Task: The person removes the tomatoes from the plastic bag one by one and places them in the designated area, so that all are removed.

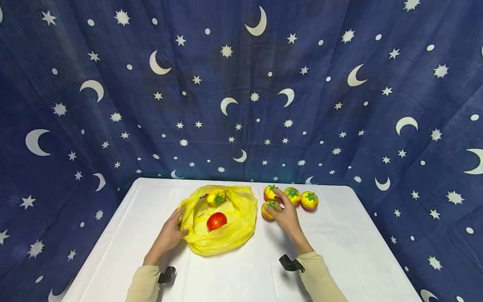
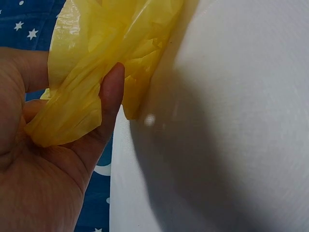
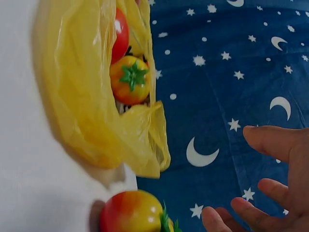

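A yellow plastic bag (image 1: pixel 241 228) lies on the table with its mouth spread wide. Inside it are a shiny red tomato (image 1: pixel 216 221) and a yellow-red tomato (image 1: pixel 216 197) with a green leafy top. My left hand (image 1: pixel 170 233) grips the bag's left rim, the crumpled film between thumb and fingers in the left wrist view. To the bag's right, my right hand (image 1: pixel 289 219) hovers with spread fingers over a near yellow-red tomato (image 1: pixel 267 211); the right wrist view shows a gap between the hand and a tomato (image 3: pixel 129 212). Nothing is in its grasp.
Close by the right hand sit more yellow-red tomatoes: one behind (image 1: pixel 269 193), a middle one (image 1: pixel 292 195) and a rightmost one (image 1: pixel 310 201). A white cloth covers the table (image 1: pixel 362 251). A dark blue star-and-moon curtain (image 1: pixel 241 126) hangs behind the far edge.
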Demonstrator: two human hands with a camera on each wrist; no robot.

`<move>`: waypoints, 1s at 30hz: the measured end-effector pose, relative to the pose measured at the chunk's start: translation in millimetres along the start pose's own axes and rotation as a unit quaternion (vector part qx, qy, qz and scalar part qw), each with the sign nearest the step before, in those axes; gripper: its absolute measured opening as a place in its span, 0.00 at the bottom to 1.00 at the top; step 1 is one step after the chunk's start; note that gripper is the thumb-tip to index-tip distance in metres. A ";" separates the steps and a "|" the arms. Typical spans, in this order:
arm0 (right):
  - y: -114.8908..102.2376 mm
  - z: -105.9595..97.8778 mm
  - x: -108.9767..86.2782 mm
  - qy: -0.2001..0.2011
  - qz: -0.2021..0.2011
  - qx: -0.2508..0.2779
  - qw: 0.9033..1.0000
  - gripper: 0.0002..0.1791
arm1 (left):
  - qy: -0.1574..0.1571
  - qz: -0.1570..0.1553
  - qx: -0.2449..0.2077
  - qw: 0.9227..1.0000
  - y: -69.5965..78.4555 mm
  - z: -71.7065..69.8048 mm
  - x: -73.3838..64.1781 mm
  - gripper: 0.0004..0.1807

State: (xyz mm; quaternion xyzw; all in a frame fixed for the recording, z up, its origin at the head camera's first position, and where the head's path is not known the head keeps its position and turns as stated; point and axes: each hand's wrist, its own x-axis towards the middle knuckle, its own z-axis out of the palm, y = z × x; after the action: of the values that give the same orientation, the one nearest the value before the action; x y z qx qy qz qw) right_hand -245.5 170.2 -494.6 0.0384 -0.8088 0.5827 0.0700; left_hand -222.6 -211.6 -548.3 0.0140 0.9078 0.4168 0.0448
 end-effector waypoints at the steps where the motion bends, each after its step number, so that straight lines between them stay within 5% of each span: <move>1: -0.2 2.3 -0.5 -0.001 -0.001 0.008 1.000 0.38 | 0.000 0.000 -0.001 1.000 -0.2 0.3 -0.2 0.50; 16: -13.0 45.0 -7.4 -0.061 -0.015 0.014 0.998 0.35 | 0.000 0.001 0.005 1.000 -2.0 -1.1 -4.8 0.50; 30: -14.0 71.5 5.3 -0.137 0.000 0.024 0.990 0.34 | -0.005 -0.005 -0.002 1.000 2.3 -1.7 -2.7 0.50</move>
State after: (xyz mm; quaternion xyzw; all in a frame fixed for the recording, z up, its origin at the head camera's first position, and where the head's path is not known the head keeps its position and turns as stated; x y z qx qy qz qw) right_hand -253.6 98.1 -502.9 0.1193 -0.7968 0.5909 -0.0420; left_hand -220.1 -211.5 -545.3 0.0116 0.9069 0.4180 0.0510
